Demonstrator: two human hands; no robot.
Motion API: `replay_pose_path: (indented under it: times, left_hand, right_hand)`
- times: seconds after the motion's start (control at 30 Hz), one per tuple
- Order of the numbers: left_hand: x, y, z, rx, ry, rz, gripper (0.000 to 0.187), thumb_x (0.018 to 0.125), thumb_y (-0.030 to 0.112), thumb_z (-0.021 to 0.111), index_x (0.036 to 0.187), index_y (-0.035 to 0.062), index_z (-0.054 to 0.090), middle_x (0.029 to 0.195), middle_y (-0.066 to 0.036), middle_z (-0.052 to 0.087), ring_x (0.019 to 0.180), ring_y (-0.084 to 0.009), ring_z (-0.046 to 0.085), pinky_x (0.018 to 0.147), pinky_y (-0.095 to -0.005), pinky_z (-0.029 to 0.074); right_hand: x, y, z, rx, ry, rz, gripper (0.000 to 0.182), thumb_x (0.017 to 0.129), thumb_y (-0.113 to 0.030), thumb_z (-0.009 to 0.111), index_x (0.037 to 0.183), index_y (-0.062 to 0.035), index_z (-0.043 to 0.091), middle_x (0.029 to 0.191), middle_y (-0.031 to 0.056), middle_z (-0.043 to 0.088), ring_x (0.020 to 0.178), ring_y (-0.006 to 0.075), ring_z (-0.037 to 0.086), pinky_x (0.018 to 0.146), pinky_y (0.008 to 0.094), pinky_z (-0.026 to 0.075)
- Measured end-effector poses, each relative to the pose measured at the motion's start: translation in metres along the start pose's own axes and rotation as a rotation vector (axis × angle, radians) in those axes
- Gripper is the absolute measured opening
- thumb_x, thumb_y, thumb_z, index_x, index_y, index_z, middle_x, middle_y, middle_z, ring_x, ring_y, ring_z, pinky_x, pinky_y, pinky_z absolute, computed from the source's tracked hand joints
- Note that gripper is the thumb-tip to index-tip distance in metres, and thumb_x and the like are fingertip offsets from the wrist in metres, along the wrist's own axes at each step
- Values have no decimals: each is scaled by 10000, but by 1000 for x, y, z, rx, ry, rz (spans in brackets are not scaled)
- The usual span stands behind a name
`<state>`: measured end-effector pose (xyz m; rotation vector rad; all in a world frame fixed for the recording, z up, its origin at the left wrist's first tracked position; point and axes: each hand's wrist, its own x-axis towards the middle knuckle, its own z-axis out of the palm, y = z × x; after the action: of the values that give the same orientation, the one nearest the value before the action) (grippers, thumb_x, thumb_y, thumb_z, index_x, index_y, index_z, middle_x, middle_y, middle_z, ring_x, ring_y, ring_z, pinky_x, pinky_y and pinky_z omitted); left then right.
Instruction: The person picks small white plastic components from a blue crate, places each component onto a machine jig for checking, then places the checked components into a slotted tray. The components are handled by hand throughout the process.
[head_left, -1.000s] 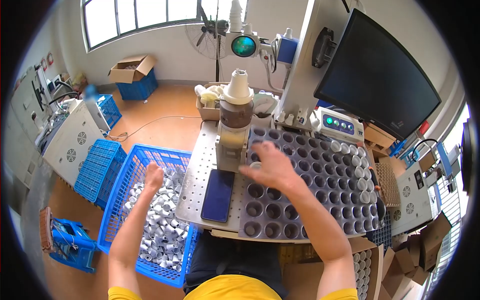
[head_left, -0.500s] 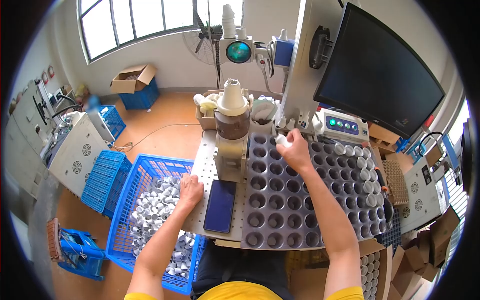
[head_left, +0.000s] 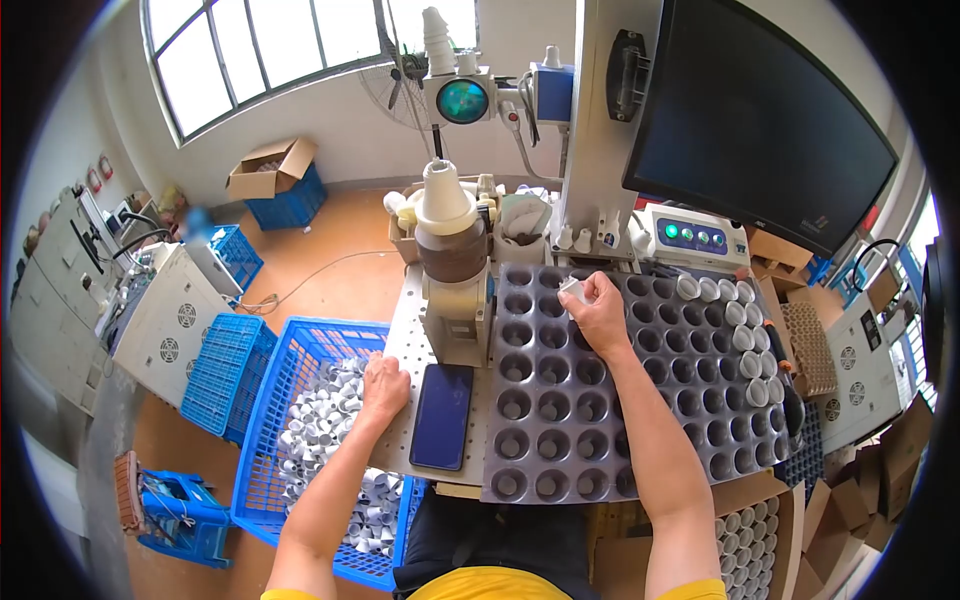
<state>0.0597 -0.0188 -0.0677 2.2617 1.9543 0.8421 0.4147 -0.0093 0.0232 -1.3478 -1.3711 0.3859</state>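
Observation:
My right hand [head_left: 600, 312] is closed, thumb and fingers pinching a small white plastic cup [head_left: 572, 290] over the far-left part of the dark moulded tray [head_left: 573, 432]. Several white cups [head_left: 733, 313] sit in the tray's pockets at the far right. My left hand [head_left: 386, 388] rests with curled fingers at the left edge of the perforated metal plate [head_left: 402, 440]; what is in it, if anything, is hidden. Just left of it, a blue plastic basket [head_left: 268, 400] holds a heap of loose white and grey cups [head_left: 325, 415]. A phone [head_left: 442, 415] lies between hand and tray.
A fixture with a white cone [head_left: 446, 205] stands behind the phone. A machine head with a green lens [head_left: 463, 101] hangs above, and a monitor [head_left: 765, 125] leans over the right side. A carton of white cups [head_left: 795, 525] sits below the tray at right.
My right hand has shifted slightly nearer and to the right, and the cup in it is now tilted differently. My left hand stays at the plate edge. The whole view has turned a little.

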Motion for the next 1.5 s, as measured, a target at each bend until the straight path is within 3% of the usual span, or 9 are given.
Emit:
replay_pose_path:
  times: [1.5]
  left_hand:
    - [0,-4,2,25,2,45,202,727,117,546,719,-80,592,826,-283,584,902,-409,536,825,-469,445]
  right_hand:
    - [-3,-5,-5,-34,-45,36,376,727,-204,721,688,-62,374,642,42,406,617,156,383,587,306,383]
